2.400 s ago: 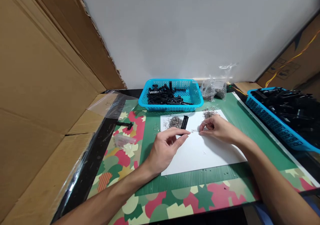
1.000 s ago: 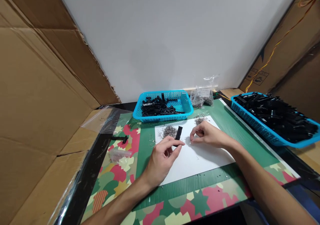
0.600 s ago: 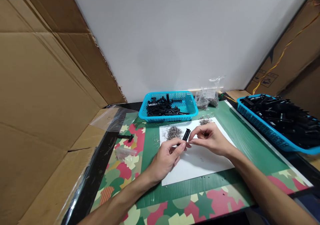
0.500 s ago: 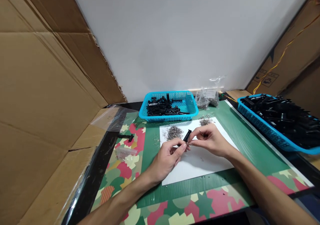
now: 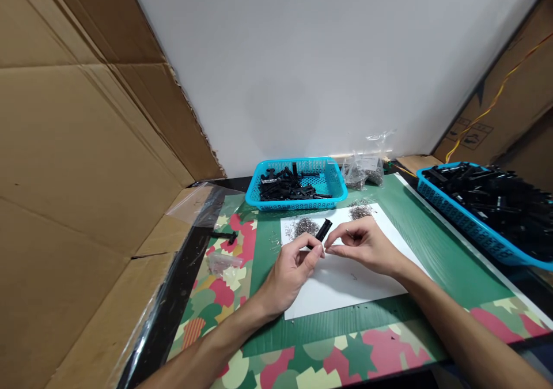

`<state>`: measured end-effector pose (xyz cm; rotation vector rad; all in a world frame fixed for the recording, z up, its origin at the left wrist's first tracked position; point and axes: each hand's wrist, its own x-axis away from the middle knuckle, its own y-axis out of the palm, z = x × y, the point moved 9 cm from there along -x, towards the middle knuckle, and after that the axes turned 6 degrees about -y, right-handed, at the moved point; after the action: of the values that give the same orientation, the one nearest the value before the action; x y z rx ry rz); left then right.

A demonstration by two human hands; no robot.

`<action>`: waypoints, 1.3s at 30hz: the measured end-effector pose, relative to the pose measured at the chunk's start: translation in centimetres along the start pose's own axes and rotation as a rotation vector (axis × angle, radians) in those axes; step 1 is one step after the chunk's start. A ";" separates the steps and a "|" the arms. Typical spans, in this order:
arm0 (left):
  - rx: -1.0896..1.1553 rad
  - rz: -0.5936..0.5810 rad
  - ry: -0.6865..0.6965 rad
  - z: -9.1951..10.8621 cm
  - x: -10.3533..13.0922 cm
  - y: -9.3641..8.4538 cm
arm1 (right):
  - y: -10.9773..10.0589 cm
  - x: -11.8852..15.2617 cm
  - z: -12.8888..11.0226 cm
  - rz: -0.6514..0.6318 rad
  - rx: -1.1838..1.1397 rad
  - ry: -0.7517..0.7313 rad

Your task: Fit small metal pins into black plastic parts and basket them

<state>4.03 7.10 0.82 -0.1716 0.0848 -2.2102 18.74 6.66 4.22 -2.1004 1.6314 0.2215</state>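
A slim black plastic part (image 5: pixel 324 230) is gripped in my left hand (image 5: pixel 297 271), its far end sticking up above the fingers. Close by on the right, my right hand (image 5: pixel 365 245) has its thumb and forefinger pinched at the part's lower end; anything between those fingertips is too small to make out. Both hands hover over a white paper sheet (image 5: pixel 337 294). Behind the left hand lies a pile of tiny metal pieces (image 5: pixel 306 226), and a second small metal pile (image 5: pixel 360 208) lies beyond the right hand.
A blue basket (image 5: pixel 298 205) with black parts stands at the back; another blue basket (image 5: pixel 484 236), heaped with them, is at right. Plastic bags of metal bits (image 5: pixel 365 173) rest against the wall. At left are a black part (image 5: pixel 224 236) and a small plastic bag (image 5: pixel 224 262).
The black part has turned slightly in my left hand, showing a broader face. My right fingertips have shifted a little around its lower end. The whole view has moved slightly.
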 end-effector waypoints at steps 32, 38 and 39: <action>-0.103 0.313 0.223 1.4 0.6 -3.0 | 1.5 2.7 -5.5 0.312 0.644 -0.602; -0.139 0.300 0.238 1.5 0.8 -2.8 | 1.9 2.7 -5.4 0.271 0.634 -0.605; -0.143 0.297 0.239 1.6 0.8 -2.7 | 1.8 2.6 -5.4 0.273 0.633 -0.598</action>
<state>1.67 8.14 2.78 0.0270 0.3773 -1.9191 16.90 1.57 7.46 -1.1882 1.3682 0.3304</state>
